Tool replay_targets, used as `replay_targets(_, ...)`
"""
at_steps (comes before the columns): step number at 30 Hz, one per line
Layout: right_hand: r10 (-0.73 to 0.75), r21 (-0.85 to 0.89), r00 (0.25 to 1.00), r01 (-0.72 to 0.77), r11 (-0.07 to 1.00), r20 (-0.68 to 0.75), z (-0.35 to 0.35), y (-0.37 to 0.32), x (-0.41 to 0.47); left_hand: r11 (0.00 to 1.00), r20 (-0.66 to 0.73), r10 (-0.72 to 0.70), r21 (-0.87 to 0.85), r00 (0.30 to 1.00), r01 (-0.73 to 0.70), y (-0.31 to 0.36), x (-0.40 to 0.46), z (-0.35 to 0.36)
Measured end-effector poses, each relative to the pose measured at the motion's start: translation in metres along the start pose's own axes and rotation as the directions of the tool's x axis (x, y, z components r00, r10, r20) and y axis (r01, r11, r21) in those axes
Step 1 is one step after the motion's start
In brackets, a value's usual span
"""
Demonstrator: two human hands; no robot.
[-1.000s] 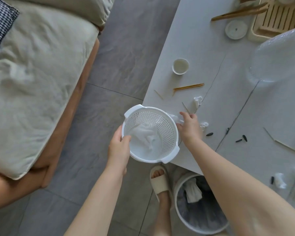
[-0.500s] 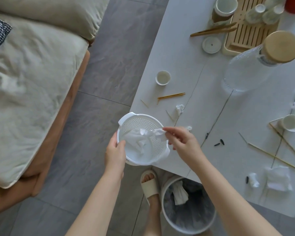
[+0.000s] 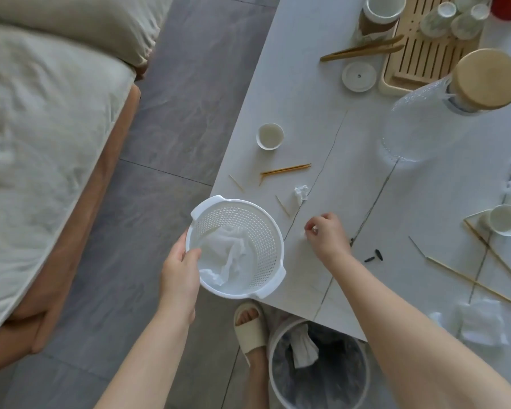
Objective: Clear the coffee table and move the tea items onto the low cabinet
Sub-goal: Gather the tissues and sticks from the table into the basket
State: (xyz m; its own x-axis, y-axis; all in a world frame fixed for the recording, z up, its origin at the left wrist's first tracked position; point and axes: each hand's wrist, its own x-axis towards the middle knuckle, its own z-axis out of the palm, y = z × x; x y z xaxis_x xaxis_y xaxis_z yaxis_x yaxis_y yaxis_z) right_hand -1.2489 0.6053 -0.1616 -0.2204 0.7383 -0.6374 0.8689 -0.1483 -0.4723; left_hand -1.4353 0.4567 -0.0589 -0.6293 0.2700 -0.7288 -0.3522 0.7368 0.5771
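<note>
A white perforated basket sits low in the middle of the frame, overhanging the near left edge of the pale coffee table, with crumpled white tissue lying inside it. The left hand grips the basket's lower-left rim, thumb curled over the inside. Just right of the basket, the right hand is lowered onto the tabletop, fingers curled and pinching a small white scrap. Above that hand lie a balled tissue and thin wooden sticks, and higher still a small white teacup. Dark seeds lie just right of the right wrist. At upper right stand a glass carafe with a wooden lid and a slatted tea tray. A waste bin sits at the bottom, under the table's corner.
</note>
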Motion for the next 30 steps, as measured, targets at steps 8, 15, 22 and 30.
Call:
replay_targets(8,-0.127,-0.040,0.991,0.129,0.991,0.043,-0.011,-0.042,0.048,1.000,-0.020,0.000,-0.029,1.000,-0.001,0.009,0.009,0.007)
replay_targets(15,0.056,0.381,0.996,-0.026,0.924,-0.067,-0.010,-0.030,0.041,0.999,-0.022,0.012,-0.039,1.000,-0.013,0.011,0.008,0.013)
replay_targets(22,-0.237,0.610,0.972,0.193,0.768,-0.010,-0.045,-0.056,-0.040,0.999,0.049,0.016,-0.030,0.999,-0.014,0.021,-0.016,0.033)
replay_targets(30,0.041,0.497,0.975,0.076,0.864,-0.220,-0.074,0.023,-0.083,0.998,0.149,0.013,0.063,0.989,-0.022,0.025,-0.072,0.074)
